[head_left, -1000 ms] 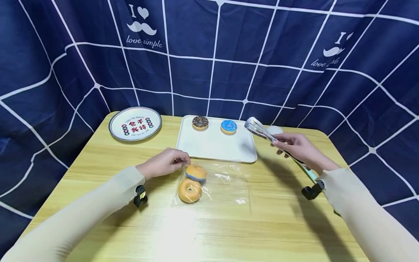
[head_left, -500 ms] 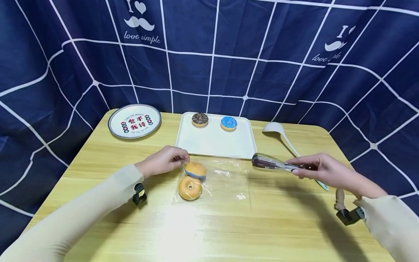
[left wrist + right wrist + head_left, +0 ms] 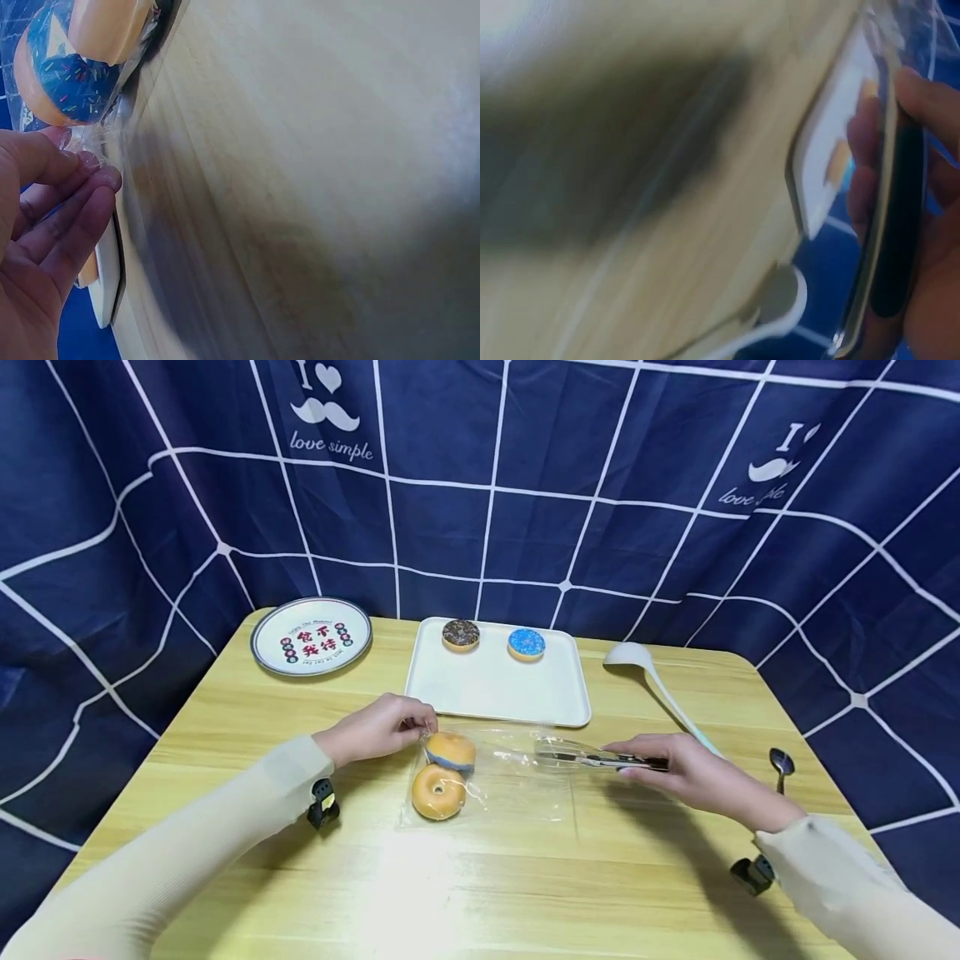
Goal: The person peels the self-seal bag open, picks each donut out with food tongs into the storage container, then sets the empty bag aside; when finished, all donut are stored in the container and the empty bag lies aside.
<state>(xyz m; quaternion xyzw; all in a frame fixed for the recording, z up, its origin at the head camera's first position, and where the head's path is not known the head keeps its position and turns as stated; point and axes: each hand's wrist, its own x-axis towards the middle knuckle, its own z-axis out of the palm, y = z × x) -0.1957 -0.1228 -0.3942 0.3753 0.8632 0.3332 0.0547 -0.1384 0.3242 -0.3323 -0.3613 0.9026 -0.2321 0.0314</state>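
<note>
A clear plastic bag (image 3: 517, 785) lies on the table with two doughnuts in its left part. One is a plain-looking ring doughnut (image 3: 438, 792); behind it a doughnut with blue icing (image 3: 451, 750) stands tilted, its sprinkles visible in the left wrist view. At the bag's back left corner my left hand (image 3: 378, 728) pinches the plastic between thumb and fingers. My right hand (image 3: 675, 760) grips metal tongs (image 3: 577, 755) with dark handles. The tongs' tips overlap the bag's right end; whether they are inside it I cannot tell.
Behind the bag sits a white tray (image 3: 495, 689) bearing a chocolate doughnut (image 3: 461, 635) and a blue-iced doughnut (image 3: 527, 644). A round plate (image 3: 312, 637) is at the back left. To the right lie a white ladle (image 3: 651, 672) and a small dark spoon (image 3: 782, 762).
The tongs have come down from above the tray's right side, swung out right, then moved left to the bag's right end. My left hand has stayed at the bag's corner.
</note>
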